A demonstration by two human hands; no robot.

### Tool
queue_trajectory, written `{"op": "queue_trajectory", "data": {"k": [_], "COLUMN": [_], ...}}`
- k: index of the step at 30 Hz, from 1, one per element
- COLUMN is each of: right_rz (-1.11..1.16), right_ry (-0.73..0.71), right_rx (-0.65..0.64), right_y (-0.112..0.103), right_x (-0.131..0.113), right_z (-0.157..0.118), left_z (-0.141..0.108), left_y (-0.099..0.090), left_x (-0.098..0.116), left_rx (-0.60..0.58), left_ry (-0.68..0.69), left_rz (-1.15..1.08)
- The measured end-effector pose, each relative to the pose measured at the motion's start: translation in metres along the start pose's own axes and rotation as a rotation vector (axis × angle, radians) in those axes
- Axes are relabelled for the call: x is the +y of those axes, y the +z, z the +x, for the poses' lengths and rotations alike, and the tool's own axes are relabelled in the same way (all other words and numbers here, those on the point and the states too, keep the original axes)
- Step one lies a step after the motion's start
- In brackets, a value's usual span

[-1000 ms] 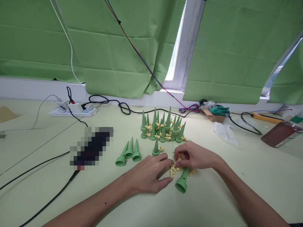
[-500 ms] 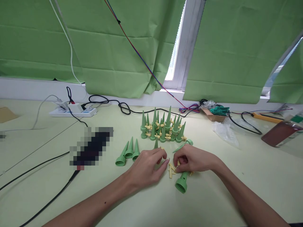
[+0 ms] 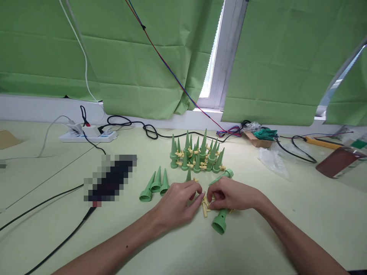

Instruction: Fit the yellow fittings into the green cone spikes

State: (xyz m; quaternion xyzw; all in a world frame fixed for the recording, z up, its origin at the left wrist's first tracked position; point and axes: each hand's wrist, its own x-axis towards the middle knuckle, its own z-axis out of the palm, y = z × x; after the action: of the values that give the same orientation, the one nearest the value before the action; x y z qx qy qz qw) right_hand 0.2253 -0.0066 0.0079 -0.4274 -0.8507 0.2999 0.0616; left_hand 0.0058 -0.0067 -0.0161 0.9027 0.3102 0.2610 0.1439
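Observation:
My left hand (image 3: 183,200) rests on the table with bent fingers, its thumb apart from the index finger and nothing visible between them. Just behind it stands a green plant-watering spike (image 3: 188,175) with a small yellow piece beside it; its base is hidden. My right hand (image 3: 229,194) pinches among loose yellow valves (image 3: 204,209), its fingertips on one of them. Under this hand lies a green spike (image 3: 219,222), its open socket toward me. Another green spike (image 3: 228,173) lies behind the right hand. Three green spikes (image 3: 156,186) are left of my left hand.
Green spikes fitted with yellow valves (image 3: 197,163) stand clustered farther back. A power strip (image 3: 87,136) and black cables line the wall. On the right are a small cardboard box (image 3: 259,142), clear plastic bag (image 3: 272,161) and bottle of reddish liquid (image 3: 338,163). A pixelated dark object (image 3: 111,179) lies left.
My right hand has shifted slightly left, and the yellow valves at its fingertips have moved a little the same way. My left hand stays almost still.

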Motion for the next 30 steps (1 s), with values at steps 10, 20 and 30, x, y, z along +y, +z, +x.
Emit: {"op": "queue_trajectory", "data": {"k": [10,20,30], "right_rz": [0.014,0.327,0.558], "right_ry": [-0.01,-0.046,-0.125], "right_rx": [0.04,0.343,0.473], "right_y": [0.001,0.007,0.017], "right_x": [-0.002,-0.008,-0.012], "right_z": [0.001,0.005,0.01], "left_z": [0.0,0.002,0.002], "left_y": [0.001,0.002,0.002], "left_x": [-0.002,-0.002,-0.002], "left_rx": [-0.002,0.038,0.026], "left_ry": [-0.005,-0.005,0.003], "left_rz": [0.0,0.001,0.007]}}
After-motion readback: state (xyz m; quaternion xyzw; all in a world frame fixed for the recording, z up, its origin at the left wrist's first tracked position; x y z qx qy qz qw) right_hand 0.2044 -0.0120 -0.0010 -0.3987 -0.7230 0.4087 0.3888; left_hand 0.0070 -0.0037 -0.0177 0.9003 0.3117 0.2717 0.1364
